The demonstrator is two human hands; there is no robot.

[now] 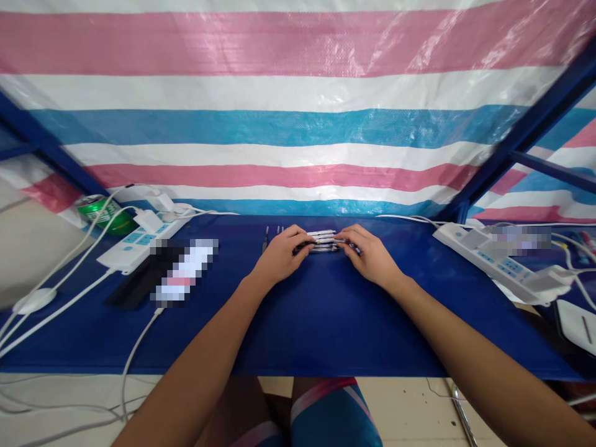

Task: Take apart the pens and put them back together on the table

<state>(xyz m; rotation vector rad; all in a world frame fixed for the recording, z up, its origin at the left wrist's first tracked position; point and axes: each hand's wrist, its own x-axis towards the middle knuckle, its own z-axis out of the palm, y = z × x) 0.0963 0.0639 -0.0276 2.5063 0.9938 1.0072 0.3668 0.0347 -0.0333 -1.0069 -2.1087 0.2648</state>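
View: the head camera looks down over both forearms to a blue tabletop point(307, 335).
Pen-like sticks point(325, 242): a small bundle, pale and shiny, lying crosswise side by side near the far edge of the tabletop, between the two hands; their exact number is hard to tell.
Left hand point(285, 253): thumb and fingers clamped on the left end of the bundle.
Right hand point(367, 253): thumb and fingers clamped on the right end, mirroring the other.
Beside the left hand: a few thin dark rods point(266, 237), partly hidden behind it.
Left side: a white power strip point(116, 257) with plugs in it, a green can point(105, 213) just behind, and a blurred-out phone point(184, 276) on a cable, beside a black flat item point(133, 287).
Right side: a second power strip point(507, 267), set at a slant, and a white device point(578, 326) at the picture's edge.
Behind: a striped sheet point(298, 127) in pink, white and blue, between slanting blue posts point(507, 146).
Below: the person's legs, with striped cloth point(333, 416) over them.
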